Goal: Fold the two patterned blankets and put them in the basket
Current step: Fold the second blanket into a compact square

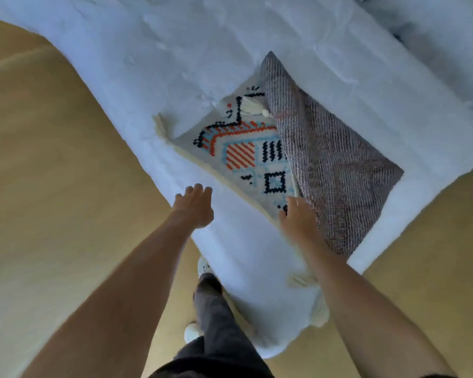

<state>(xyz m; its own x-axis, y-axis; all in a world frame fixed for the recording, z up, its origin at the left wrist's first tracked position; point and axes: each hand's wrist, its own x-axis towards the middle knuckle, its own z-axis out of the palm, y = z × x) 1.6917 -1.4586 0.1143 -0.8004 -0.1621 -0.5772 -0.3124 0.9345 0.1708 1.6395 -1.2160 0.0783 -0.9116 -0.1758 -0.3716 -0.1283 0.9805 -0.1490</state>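
Your patterned blanket (246, 156) lies on the white fluffy sofa (175, 50), its far side turned over so the grey woven backing (336, 170) shows: one fold looks begun, not squared. Your right hand (298, 219) rests on the near corner, fingers extended rather than clamped; whether the thumb pinches the edge cannot be told. Your left hand (194, 205) is off the blanket, over the sofa, fingers loose and apart, holding nothing. No second blanket and no basket are in view. Judgement: early stage; folding and both deliveries remain.
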